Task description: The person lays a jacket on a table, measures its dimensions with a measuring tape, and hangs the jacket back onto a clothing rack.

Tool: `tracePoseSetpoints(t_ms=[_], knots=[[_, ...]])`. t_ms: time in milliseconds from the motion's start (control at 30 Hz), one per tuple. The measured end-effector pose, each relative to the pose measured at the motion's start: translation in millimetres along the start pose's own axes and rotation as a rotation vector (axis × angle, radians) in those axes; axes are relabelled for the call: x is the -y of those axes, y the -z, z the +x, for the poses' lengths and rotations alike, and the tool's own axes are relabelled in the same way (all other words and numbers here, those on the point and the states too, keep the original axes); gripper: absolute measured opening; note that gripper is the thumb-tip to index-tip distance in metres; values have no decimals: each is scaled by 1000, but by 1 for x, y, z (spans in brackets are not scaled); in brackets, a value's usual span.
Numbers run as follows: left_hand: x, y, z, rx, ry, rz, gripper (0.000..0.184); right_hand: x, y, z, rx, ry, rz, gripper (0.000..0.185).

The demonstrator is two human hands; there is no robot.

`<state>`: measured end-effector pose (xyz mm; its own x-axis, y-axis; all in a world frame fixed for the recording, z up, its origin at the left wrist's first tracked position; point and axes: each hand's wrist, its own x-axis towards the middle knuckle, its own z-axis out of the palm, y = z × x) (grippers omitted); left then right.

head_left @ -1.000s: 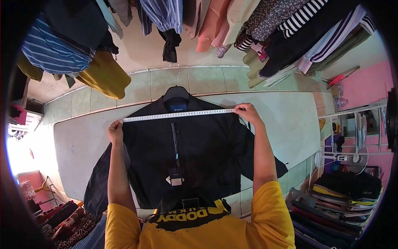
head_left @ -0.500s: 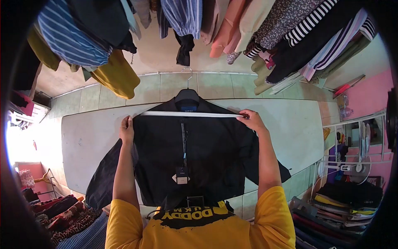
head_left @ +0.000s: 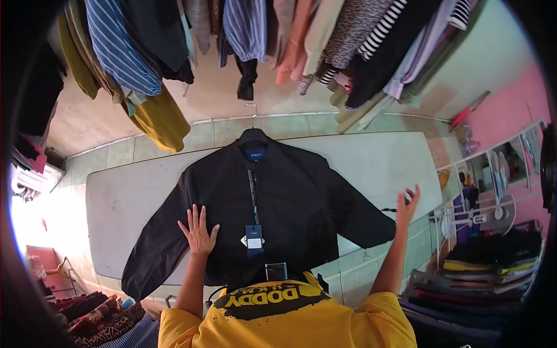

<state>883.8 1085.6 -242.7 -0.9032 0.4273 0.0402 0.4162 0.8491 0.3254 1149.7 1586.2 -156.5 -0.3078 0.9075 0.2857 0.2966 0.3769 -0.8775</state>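
Resting left hand (head_left: 200,238) flat on black jacket (head_left: 290,197), fingers apart. Holding right hand (head_left: 407,203) up near cuff (head_left: 383,233), fingers part-curled; can't tell if clamped on dark bit (head_left: 408,198) there. Has jacket spread front-up on pale board (head_left: 130,197), hanger (head_left: 253,136) inside collar (head_left: 274,151), tag (head_left: 254,239) on front.

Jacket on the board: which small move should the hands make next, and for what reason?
Perhaps the left hand should slide to the sleeve on its side and draw the cuff onto the board: that hand seems to rest flat on the jacket, close to this sleeve, whose end reaches past the board's near edge.
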Motion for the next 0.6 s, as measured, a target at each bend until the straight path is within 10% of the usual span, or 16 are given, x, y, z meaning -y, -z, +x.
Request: tracePoseSetpoints(t_ms=[200, 600], knots=[[-2, -7, -9, 69, 37, 207, 67, 5, 136, -49, -351, 3, -162, 42], [1, -9, -54, 48, 143, 285, 69, -41, 122, -83, -128, -194, -164, 28]])
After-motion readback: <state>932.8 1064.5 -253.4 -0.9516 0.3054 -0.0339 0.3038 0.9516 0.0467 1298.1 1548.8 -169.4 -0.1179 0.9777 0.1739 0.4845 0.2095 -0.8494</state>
